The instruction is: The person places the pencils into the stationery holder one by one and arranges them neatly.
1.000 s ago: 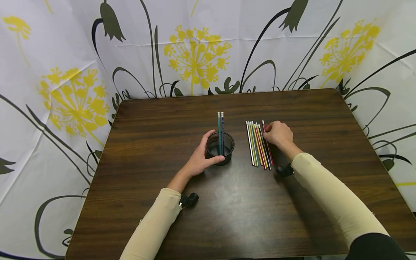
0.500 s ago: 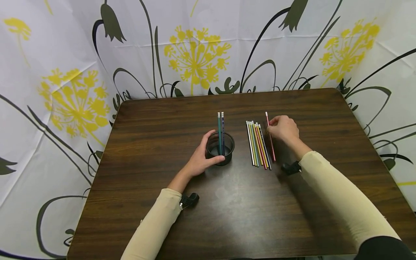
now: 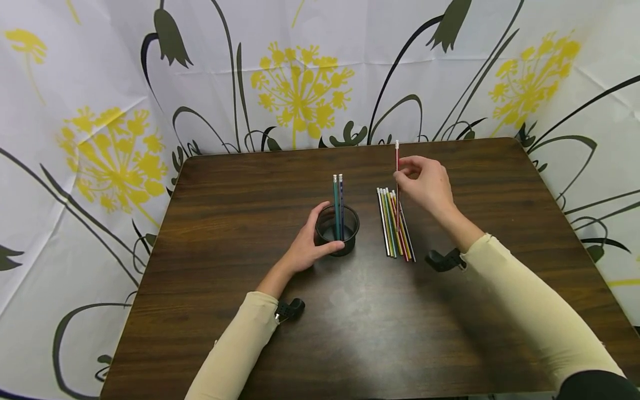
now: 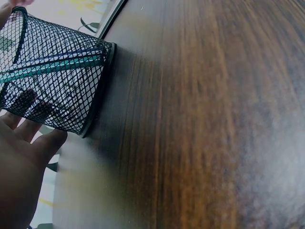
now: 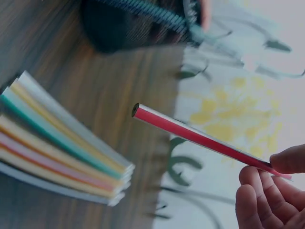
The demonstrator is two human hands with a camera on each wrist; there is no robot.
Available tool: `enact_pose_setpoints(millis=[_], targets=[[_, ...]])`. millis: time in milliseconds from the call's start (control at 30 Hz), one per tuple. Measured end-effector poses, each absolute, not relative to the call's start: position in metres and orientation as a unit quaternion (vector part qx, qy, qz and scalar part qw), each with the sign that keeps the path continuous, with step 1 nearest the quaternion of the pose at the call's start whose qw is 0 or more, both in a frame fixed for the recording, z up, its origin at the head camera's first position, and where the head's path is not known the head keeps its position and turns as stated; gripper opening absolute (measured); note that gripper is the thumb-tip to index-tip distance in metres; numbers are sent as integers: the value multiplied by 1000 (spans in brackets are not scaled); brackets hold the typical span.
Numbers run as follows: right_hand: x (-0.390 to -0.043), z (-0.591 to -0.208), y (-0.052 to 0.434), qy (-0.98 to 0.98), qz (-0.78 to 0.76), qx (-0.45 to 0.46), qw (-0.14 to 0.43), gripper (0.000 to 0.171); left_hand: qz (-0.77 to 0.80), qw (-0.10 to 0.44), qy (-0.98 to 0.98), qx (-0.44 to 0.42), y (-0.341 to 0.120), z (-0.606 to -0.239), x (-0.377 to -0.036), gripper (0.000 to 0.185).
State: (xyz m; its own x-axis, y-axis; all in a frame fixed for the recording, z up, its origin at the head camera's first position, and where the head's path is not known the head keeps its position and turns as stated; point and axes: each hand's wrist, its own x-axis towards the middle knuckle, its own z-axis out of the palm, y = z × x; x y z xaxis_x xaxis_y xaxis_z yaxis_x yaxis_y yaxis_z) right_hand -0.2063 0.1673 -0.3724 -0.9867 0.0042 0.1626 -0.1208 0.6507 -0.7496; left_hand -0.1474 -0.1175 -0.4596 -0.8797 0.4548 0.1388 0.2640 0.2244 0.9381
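Above pencils [image 3: 389,225] | right hand [image 3: 427,183] aloft, pinching red pencil [image 5: 200,138] | left hand [image 3: 306,247] curved round mesh cup [image 4: 66,88]

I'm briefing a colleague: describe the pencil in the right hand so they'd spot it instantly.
Above the dark brown wood-grain table, find the right hand. It pinches a slim red pencil; unlike the multicoloured pencils lying side by side, this one is held aloft.

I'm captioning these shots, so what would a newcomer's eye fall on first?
Probably the red pencil pinched in the right hand, held near multicoloured pencils lying on the dark brown wood-grain table. Next, the round black mesh cup left of them, gripped by the left hand, a teal pencil and a dark blue pencil standing in it. Behind, yellow flowers on the white backdrop.
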Motion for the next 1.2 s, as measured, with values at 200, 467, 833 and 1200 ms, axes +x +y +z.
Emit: enact_pose_setpoints(millis=[200, 467, 833, 1200], targets=[[-192, -353, 144, -872, 468, 86, 116, 25, 573, 73, 785, 224, -120, -486, -156, 88], [-173, -346, 119, -829, 507, 185, 147, 21, 589, 80, 767, 241, -119, -473, -153, 87], [-156, -372, 91, -806, 517, 268, 104, 15, 590, 96, 766, 235, -118, -448, -144, 85], [-150, -387, 84, -818, 499, 275, 80, 14, 590, 96, 765, 239, -118, -449, -145, 86]])
